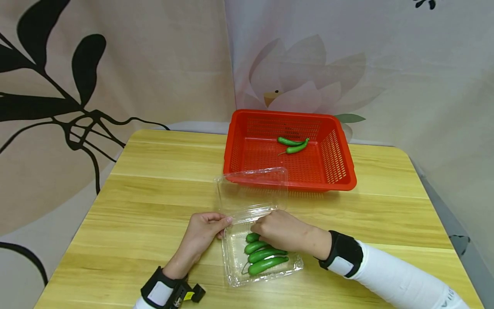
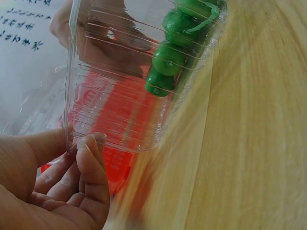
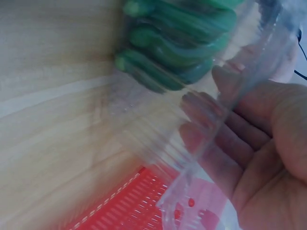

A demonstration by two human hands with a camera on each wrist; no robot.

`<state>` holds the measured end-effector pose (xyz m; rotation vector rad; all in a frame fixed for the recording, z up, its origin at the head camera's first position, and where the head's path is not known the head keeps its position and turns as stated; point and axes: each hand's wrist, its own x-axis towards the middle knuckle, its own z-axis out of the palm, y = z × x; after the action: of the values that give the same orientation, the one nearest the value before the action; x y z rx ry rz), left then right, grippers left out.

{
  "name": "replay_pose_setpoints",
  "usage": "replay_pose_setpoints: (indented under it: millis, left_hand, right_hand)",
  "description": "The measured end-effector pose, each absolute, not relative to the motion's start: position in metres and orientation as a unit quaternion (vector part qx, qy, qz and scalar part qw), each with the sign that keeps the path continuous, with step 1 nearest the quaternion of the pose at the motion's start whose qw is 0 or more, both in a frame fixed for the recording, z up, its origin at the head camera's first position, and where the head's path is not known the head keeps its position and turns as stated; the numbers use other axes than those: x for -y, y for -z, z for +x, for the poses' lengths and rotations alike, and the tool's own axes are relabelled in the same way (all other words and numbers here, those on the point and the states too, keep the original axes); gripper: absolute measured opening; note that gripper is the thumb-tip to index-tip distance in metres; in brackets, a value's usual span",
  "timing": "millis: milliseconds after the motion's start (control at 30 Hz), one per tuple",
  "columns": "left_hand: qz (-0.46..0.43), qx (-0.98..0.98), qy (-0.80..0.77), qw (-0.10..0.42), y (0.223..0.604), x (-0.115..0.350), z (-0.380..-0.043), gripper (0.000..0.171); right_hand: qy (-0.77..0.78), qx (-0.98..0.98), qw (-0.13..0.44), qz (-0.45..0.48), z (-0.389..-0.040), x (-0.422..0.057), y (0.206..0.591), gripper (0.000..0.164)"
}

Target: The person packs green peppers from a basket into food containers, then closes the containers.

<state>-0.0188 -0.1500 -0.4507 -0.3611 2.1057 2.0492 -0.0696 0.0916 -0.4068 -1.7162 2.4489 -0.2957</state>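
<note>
A clear plastic hinged container [image 1: 233, 259] lies with its lid [image 1: 252, 189] tipped back toward the basket. Several green chili peppers [image 1: 267, 266] sit side by side in its base. My left hand [image 1: 204, 234] pinches the container's left rim near the hinge, thumb and fingertips on the edge in the left wrist view. Over the base, my right hand [image 1: 285, 231] reaches in from the right and covers part of the farthest pepper in the head view. Its fingers [image 3: 194, 134] look fairly straight through the clear wall, with the tips beside the peppers [image 3: 144, 69].
Behind the container stands a red perforated basket [image 1: 349, 182] with two green chili peppers [image 1: 295, 148] inside. The container's lid overlaps the basket's front edge in the head view. All of this is on a wooden table [image 1: 166, 180], with a printed curtain [image 1: 173, 64] behind it.
</note>
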Motion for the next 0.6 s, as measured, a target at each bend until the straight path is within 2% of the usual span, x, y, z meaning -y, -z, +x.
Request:
replay_pose_setpoints:
  millis: [400, 600]
  left_hand:
    - [-0.124, -0.709, -0.688, 0.097, 0.451, 0.152, -0.019, 0.011]
    - [-0.122, -0.707, -0.691, 0.095, 0.451, 0.152, -0.019, 0.011]
  right_hand:
    - [0.137, -0.797, 0.049, -0.586, -0.071, -0.093, 0.383, 0.009]
    - [0.191, -0.784, -0.024, -0.590, -0.082, -0.103, 0.360, 0.006]
